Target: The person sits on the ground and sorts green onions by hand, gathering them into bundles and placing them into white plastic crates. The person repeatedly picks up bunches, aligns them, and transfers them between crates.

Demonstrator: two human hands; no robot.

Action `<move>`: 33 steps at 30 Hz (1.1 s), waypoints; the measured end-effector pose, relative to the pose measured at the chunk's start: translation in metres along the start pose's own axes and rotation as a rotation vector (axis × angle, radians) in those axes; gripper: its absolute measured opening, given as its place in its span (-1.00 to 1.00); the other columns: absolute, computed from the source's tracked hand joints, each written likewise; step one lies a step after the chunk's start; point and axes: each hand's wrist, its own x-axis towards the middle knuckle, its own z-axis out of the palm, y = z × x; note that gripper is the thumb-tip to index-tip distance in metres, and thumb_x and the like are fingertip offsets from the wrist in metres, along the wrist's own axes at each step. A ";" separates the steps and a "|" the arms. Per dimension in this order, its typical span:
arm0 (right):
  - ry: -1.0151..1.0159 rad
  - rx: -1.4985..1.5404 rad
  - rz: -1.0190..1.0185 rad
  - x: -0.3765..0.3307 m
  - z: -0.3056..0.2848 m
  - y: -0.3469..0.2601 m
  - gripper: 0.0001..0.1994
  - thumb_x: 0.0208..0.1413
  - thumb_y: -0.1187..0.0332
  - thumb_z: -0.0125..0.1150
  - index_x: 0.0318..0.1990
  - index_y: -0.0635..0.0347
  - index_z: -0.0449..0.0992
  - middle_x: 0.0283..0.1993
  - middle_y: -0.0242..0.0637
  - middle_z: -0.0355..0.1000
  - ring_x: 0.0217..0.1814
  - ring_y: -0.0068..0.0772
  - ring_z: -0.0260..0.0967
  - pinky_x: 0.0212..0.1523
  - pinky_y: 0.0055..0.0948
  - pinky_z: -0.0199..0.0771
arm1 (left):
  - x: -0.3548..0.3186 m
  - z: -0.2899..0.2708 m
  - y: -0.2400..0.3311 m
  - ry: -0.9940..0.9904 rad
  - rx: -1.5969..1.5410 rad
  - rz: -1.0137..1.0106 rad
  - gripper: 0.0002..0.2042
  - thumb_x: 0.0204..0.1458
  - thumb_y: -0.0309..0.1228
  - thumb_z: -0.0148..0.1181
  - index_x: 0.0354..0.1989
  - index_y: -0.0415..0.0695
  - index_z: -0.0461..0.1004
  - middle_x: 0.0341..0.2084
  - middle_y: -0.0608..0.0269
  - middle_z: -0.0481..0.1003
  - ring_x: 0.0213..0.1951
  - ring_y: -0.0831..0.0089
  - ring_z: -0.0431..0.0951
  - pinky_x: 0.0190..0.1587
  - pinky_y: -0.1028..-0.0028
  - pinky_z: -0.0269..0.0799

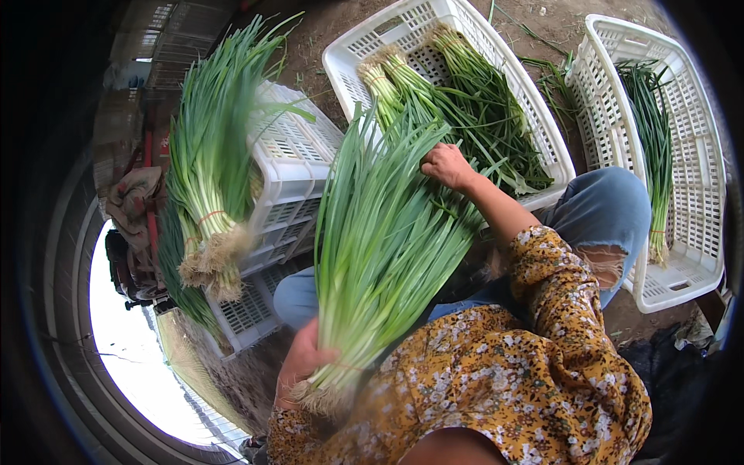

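Observation:
A large bunch of green garlic (387, 256) lies slanting across my lap, its flat green leaves spread away from me and its rooty ends near my body. My left hand (304, 360) is wrapped round the pale stalks, just above the roots, where a thin tie shows. Up at the leaf side, my right hand (448, 165) is closed with curled fingers on some of the leaves; the fingertips are partly hidden. Just beyond it, a white plastic crate (508, 70) holds several tied bunches (395, 81), roots toward the far end.
More tied bunches (205, 170) lie at left on stacked white crates (291, 147), roots toward me. Another white crate (690, 147), at right, stands tilted with a dark green bunch (655, 147) inside. Loose leaves (554, 81) litter the dirt floor between the crates.

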 end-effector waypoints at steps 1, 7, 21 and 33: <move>-0.102 0.267 0.261 0.003 -0.013 -0.021 -0.74 -0.07 0.19 0.10 -0.54 0.19 0.54 -0.47 -0.20 0.49 -0.34 -0.15 0.44 -0.25 -0.23 0.40 | -0.005 0.001 -0.004 0.003 -0.022 -0.008 -0.18 -0.19 -0.36 0.38 0.27 -0.37 0.10 0.04 0.07 0.41 0.03 0.39 0.47 0.14 0.40 0.33; 0.411 0.586 0.452 -0.012 -0.012 0.025 -0.77 -0.05 0.36 0.03 -0.58 0.35 0.49 -0.64 -0.24 0.38 -0.59 -0.40 0.32 -0.53 -0.38 0.35 | 0.007 0.001 -0.001 -0.052 0.098 0.015 -0.18 -0.18 -0.37 0.36 0.29 -0.36 0.09 0.06 0.10 0.40 0.04 0.42 0.45 0.13 0.42 0.33; 0.150 -0.187 0.543 -0.037 -0.057 0.004 -0.82 -0.06 0.21 0.20 -0.42 0.11 0.55 -0.42 -0.08 0.50 -0.31 -0.02 0.48 -0.28 -0.14 0.49 | 0.001 -0.001 -0.012 0.025 0.150 0.049 -0.24 -0.18 -0.37 0.36 0.26 -0.28 0.18 -0.01 0.14 0.46 -0.06 0.42 0.51 0.01 0.45 0.45; 0.321 -0.496 0.216 -0.067 -0.129 -0.085 -0.74 -0.07 0.17 0.32 -0.30 0.15 0.60 0.05 -0.09 0.38 0.17 -0.07 0.26 0.18 0.07 0.19 | 0.017 -0.004 0.024 -0.001 0.027 -0.053 -0.38 -0.15 -0.57 0.21 0.20 -0.33 0.22 -0.04 0.07 0.48 -0.08 0.40 0.54 0.03 0.42 0.45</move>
